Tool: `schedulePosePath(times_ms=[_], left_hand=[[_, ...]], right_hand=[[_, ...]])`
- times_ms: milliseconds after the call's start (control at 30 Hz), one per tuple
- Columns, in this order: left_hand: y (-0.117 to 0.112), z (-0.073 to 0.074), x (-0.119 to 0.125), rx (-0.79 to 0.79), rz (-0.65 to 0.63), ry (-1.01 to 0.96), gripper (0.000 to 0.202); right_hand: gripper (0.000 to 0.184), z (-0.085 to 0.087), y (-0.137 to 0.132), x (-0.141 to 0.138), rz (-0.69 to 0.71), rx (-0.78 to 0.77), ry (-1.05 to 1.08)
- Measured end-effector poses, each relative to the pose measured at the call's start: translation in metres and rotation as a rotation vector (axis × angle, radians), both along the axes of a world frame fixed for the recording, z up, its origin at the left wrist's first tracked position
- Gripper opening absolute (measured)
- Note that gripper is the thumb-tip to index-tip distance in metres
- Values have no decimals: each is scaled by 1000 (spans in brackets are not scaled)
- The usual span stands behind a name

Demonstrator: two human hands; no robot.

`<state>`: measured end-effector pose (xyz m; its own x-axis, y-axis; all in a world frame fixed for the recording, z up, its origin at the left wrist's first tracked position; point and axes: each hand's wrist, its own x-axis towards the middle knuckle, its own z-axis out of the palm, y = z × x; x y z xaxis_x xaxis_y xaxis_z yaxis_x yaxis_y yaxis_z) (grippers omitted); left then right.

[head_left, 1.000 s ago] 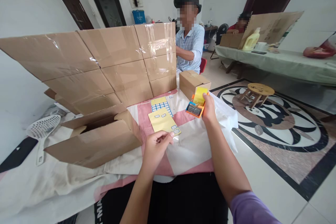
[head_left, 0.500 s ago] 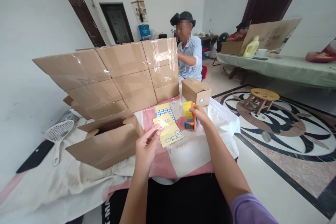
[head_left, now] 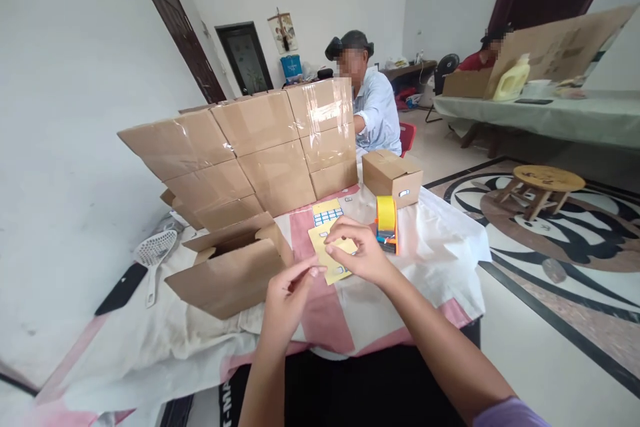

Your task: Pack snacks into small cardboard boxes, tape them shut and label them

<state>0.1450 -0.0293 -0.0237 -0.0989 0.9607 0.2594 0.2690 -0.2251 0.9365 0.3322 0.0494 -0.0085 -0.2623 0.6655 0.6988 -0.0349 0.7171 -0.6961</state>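
My left hand (head_left: 289, 297) is closed in a pinch over the pink-and-white cloth, at the near edge of a yellow sticker sheet (head_left: 320, 235). Whatever sits between its fingertips is too small to make out. Just above it my right hand (head_left: 364, 252) covers part of that sheet, thumb and forefinger curled nearly together; anything in them cannot be made out. Behind lies a second yellow sheet (head_left: 325, 205) with blue-edged white labels. A tape dispenser (head_left: 387, 217), orange with a yellow roll, stands beside my right hand, touched by neither hand.
A small closed carton (head_left: 390, 177) bears a label. Taped cartons (head_left: 270, 170) form a wall at the back, with an open carton (head_left: 227, 273) before it. A white slotted scoop (head_left: 155, 250) and a black flat object (head_left: 121, 289) lie left. A person (head_left: 377, 107) sits behind the wall.
My right hand has let go of the tape dispenser and moved left, close to my left hand. The dispenser now stands on the cloth. The view has shifted, moving the scene rightward.
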Motion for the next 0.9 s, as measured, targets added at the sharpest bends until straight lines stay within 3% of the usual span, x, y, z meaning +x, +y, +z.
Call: schedulePosePath(times_ms=[167,267,367,500,567,667,767,833,900], left_hand=[[-11,10,2,-8,-44,74,28],[-14,14,8,-3,-41,111,28],[-6,11,12,-54,-55,10,26],[14,-1,-3,-321,-93,-243,64],[18,-3,-20,-291,14,-283,64],[14,3,-44,-62,195,-229,37],[1,14,-55,93,315,-165,24],[-9,22,-55,138,319,-107,20],[-17,29,-50,168,231,2,18]], right_hand=[[6,7,-22,5,74,95,-71],[7,6,-27,13,-15,198,-117],[11,4,-32,13,-108,344,-224],[15,5,-47,5,-77,554,-454],[13,6,-56,1,7,493,-394],[14,4,-64,-4,114,250,-202],[11,-3,-62,-10,193,28,-50],[12,-7,-57,-15,229,-75,2],[11,-11,-51,-20,241,-137,16]])
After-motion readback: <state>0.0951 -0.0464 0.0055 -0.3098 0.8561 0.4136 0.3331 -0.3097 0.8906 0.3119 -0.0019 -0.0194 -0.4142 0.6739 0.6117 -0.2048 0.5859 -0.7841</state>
